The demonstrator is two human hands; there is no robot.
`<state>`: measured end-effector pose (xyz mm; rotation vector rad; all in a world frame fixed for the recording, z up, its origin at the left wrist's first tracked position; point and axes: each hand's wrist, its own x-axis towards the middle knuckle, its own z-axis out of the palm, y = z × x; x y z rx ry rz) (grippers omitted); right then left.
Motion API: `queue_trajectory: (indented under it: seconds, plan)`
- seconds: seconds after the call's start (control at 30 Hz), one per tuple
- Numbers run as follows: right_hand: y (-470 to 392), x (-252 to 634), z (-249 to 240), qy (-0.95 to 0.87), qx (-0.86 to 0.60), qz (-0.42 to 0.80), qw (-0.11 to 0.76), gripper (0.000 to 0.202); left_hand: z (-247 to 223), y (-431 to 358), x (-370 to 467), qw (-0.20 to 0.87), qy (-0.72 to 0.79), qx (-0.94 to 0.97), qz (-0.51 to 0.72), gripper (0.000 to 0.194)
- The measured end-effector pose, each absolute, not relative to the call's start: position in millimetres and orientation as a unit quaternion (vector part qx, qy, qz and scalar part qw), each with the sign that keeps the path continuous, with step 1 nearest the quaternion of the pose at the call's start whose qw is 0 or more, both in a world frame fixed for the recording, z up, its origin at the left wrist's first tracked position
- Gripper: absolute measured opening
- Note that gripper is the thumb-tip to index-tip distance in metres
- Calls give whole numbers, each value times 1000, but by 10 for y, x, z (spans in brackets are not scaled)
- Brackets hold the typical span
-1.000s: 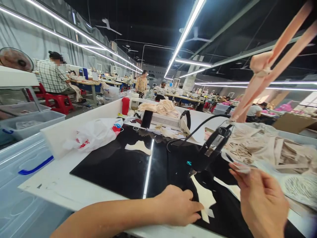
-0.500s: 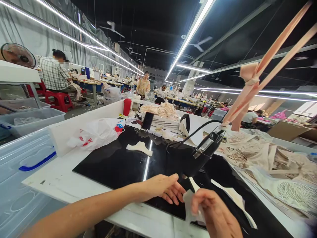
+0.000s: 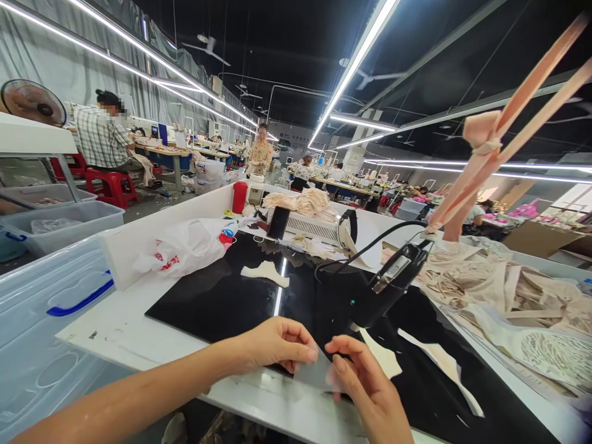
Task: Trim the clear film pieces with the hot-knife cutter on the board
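Observation:
My left hand (image 3: 282,345) is closed in a pinch on the left edge of a thin translucent sheet (image 3: 312,374). At the sheet's right edge are the curled fingers of my right hand (image 3: 365,382), partly blurred. Both hands are above the near edge of the black board (image 3: 208,302). Just beyond the right hand lies a cream fabric piece (image 3: 383,356), partly under a black corded tool (image 3: 393,283). Farther right is a longer cream piece (image 3: 444,364), and another cream piece (image 3: 266,273) rests toward the board's far side.
Pink fabric straps (image 3: 472,166) run up from the tool. A white plastic bag (image 3: 185,250) sits at the left, near a clear bin (image 3: 37,364). Behind the board stand a white vented box (image 3: 314,229) and a red container (image 3: 239,196). Beige fabric (image 3: 504,287) heaps at the right.
My left hand has gone from open fingers to a pinch on the translucent sheet. My right hand has moved left with the sheet, uncovering more of the cream piece beyond it.

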<state>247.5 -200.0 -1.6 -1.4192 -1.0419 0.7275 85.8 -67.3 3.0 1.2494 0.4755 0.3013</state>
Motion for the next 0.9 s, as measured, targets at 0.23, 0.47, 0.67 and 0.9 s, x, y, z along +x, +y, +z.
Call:
queue_trajectory:
  seconds: [0.23,0.47,0.67,0.9]
  plan:
    - [-1953,2547,-73,-408,-654,372,517,49,151,-649,690,724,269,616,157,46]
    - [-1937,2476,-45,-394,-644,406,515,40,165,-599,548,703,287,628,170,44]
    - [-1921,2449,-34,-403,-653,389,510,43,127,-540,498,691,304,632,174,41]
    - [-1888,2420,-92,-409,-634,397,523,39,158,-523,499,682,329,629,176,28]
